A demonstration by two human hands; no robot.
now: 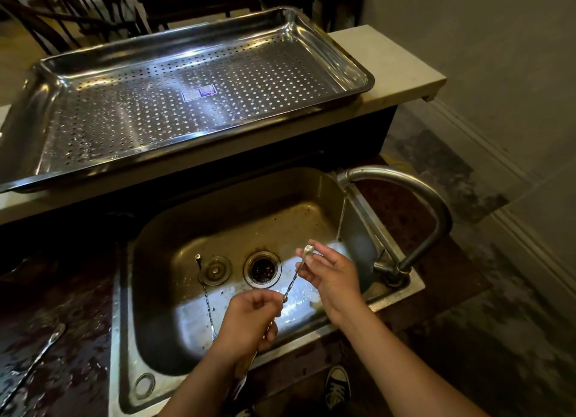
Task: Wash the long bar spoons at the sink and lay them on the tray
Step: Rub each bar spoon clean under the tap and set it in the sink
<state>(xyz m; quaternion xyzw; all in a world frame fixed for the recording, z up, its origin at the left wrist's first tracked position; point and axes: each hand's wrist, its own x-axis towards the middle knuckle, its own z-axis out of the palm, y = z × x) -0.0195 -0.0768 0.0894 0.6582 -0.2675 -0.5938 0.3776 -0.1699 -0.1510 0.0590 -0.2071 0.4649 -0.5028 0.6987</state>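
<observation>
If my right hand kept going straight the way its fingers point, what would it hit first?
Probably the sink, its far wall. The right hand, holding the bar spoon, points up-left across the basin. Depth is unclear: above the rim, it would meet the counter ledge.

One bar spoon (296, 274) above sink (218, 217), second bar spoon (37, 357) left of it, one tray (124, 111) behind, one faucet (430, 198) right, one plug (215, 270) inside.
</observation>
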